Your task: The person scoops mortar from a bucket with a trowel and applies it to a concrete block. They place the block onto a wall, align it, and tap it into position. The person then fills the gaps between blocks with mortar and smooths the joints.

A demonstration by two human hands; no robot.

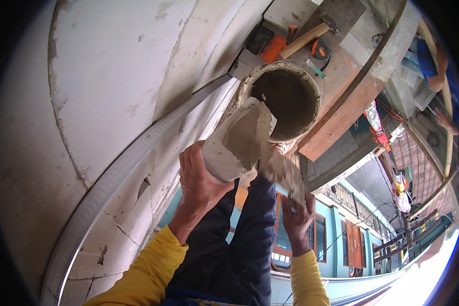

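The left hand (201, 173) holds a grey block (233, 145) by its near end; the right hand (298, 217) grips a muddy trowel (285, 176) just beside it. A bucket (316, 97) sits by wooden boards (344, 109), near a pale wall (117, 76).

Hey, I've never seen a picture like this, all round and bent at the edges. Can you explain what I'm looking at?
Sure. There's no robot here: it's a person working with two bare hands. The single picture comes from a wide fisheye camera on their head, looking down, so straight edges bend near the rim. The yellow sleeves are the person's own.

The left hand holds a pale grey block with mortar on it. The right hand grips a mortar-coated flat tool, probably a trowel.

Just beyond is a bucket of dark grey mix. On the planks near it lie a hammer and what looks like a tape measure. At far right is another person's hand.
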